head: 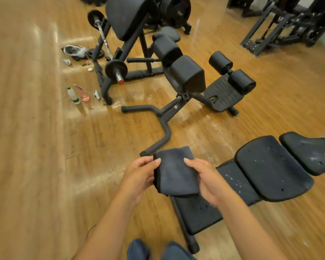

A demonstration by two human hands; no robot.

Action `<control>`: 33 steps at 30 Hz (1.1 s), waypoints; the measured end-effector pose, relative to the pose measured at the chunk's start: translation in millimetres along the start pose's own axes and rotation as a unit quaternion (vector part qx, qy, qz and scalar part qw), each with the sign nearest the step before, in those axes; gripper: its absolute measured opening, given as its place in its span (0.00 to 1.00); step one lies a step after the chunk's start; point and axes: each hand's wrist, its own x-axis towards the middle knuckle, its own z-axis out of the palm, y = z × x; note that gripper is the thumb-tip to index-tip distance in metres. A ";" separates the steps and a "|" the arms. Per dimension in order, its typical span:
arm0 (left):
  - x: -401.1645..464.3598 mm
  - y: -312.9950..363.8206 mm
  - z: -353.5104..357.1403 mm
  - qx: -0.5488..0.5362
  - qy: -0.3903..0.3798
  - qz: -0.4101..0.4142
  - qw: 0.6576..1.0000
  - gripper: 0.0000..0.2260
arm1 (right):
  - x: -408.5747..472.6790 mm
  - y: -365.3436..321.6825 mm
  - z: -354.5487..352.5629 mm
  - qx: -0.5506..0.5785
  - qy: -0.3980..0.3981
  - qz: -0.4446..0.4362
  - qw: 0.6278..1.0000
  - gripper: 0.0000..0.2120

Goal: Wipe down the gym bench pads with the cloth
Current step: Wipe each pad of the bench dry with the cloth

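Gripping the folded cloth (174,173), both hands' fingers (154,162) close around it, hiding bench pads (270,167) beneath.

Two bare forearms reach in from the bottom edge, with no sleeves, watch or bracelets visible on either. The left hand (139,172) and right hand (206,180) wear no gloves and no rings that can be seen; fingernails look short and plain. Below, at the bottom edge, two knees in blue trousers (139,249), possibly denim, are partly visible.
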 end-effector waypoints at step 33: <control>58.0 -322.5 135.3 0.070 0.134 0.014 0.988 0.12 | 44.2 168.8 -273.7 -0.048 -0.006 0.225 0.973 0.10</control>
